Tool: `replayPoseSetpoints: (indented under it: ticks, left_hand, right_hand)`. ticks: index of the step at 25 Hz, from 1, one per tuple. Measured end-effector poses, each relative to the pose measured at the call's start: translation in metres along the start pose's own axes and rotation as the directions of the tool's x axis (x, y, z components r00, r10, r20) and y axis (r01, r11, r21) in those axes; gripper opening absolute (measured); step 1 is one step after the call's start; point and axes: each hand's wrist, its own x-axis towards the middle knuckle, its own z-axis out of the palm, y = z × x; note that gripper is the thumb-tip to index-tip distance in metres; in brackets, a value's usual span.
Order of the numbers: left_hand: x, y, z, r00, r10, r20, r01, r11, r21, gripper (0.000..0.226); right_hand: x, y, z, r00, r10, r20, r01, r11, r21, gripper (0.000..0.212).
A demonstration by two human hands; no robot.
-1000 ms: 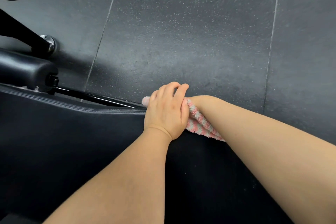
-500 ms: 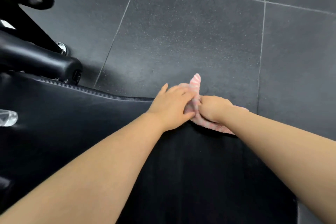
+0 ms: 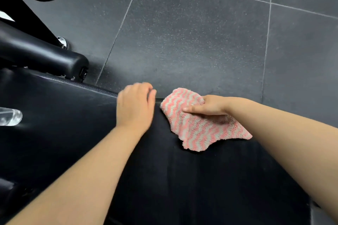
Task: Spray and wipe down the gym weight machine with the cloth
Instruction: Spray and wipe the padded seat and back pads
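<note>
A pink and white striped cloth (image 3: 198, 129) lies spread on the black padded seat (image 3: 73, 124) of the weight machine, near its far edge. My right hand (image 3: 208, 105) pinches the cloth's upper part, thumb lying on top and fingers hidden beneath the fabric. My left hand (image 3: 135, 106) rests on the pad just left of the cloth, apart from it, fingers bent loosely toward the pad's edge and blurred by motion. It holds nothing.
A black padded roller arm (image 3: 45, 56) and the machine's black frame (image 3: 27, 9) stand at the upper left. A clear plastic object (image 3: 9, 117), perhaps a bottle, pokes in at the left edge. Dark speckled floor tiles (image 3: 192, 33) lie beyond the pad.
The cloth was bunched between both hands; now it is spread out on the pad. My left hand has let go and moved left, while my right hand keeps hold.
</note>
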Motion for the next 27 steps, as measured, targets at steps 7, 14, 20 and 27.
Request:
replayPoseSetpoints:
  ticks: [7,14,20,27]
  left_hand:
    - [0.026,-0.014,0.028,0.992,-0.124,0.01,0.123,0.991,0.062,0.035]
    - [0.027,-0.019,0.028,0.993,-0.122,0.001,0.122,0.992,0.043,0.046]
    - [0.026,-0.017,0.025,0.991,-0.131,0.019,0.129,0.99,0.063,0.05]
    - [0.026,-0.019,0.027,0.991,-0.132,0.013,0.131,0.99,0.059,0.036]
  right_hand:
    - [0.041,-0.051,0.009,0.975,-0.173,0.14,0.18,0.983,-0.044,0.056]
    - [0.048,-0.071,0.012,0.933,-0.263,0.245,0.256,0.965,0.062,0.065]
    - [0.019,0.014,-0.007,0.987,0.004,0.161,-0.001,1.0,-0.018,0.089]
    - [0.022,-0.029,0.003,0.982,-0.122,0.147,0.125,0.992,-0.016,0.07]
